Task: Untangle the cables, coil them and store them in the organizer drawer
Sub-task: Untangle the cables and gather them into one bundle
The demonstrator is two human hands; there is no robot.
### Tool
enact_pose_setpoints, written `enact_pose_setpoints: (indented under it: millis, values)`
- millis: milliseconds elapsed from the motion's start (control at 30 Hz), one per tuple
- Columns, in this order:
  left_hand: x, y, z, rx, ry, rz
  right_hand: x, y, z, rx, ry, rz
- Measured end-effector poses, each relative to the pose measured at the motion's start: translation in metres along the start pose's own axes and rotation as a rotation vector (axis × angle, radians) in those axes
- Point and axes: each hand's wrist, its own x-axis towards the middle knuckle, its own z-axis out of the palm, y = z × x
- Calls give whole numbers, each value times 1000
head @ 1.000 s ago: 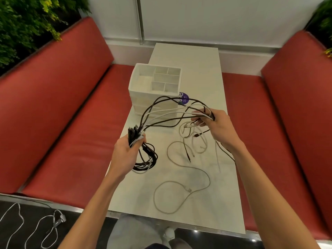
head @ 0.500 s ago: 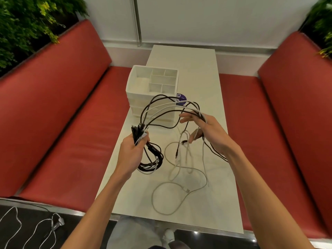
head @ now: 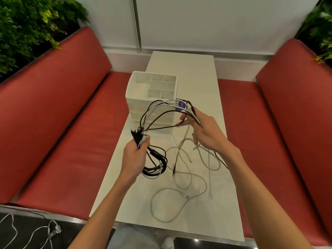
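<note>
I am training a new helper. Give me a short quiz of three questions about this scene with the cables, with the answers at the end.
1. True or false: the left hand grips a bunch of cables.
2. Where does the organizer stand? A) on the white table; B) on a red bench; C) on the floor.
3. Fill in: the loose cable that lies on the table nearest the person is ___ in colour.
Key: 1 true; 2 A; 3 white.
</note>
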Motion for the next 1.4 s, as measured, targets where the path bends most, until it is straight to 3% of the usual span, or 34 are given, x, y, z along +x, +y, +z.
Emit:
enact_pose_setpoints:
  millis: [133, 567, 700, 867, 1267, 1400]
  values:
    - [1, 0, -4, -34, 47, 0, 12, -3, -5, -184, 90, -96]
    - [6, -3, -12, -32, 51, -1, 14, -17, -21, 203, 190, -11]
    - [6, -3, -13, -43, 74, -24, 14, -13, -22, -64, 110, -13]
    - [10, -7, -5, -59, 37, -25, 7, -29, -20, 201, -87, 18]
    - [12, 5, 22, 40, -176, 22, -8, -33, -8, 821, -195, 210]
    - [15, 1, 29, 127, -208, 84, -16, -33, -7, 922, -288, 235]
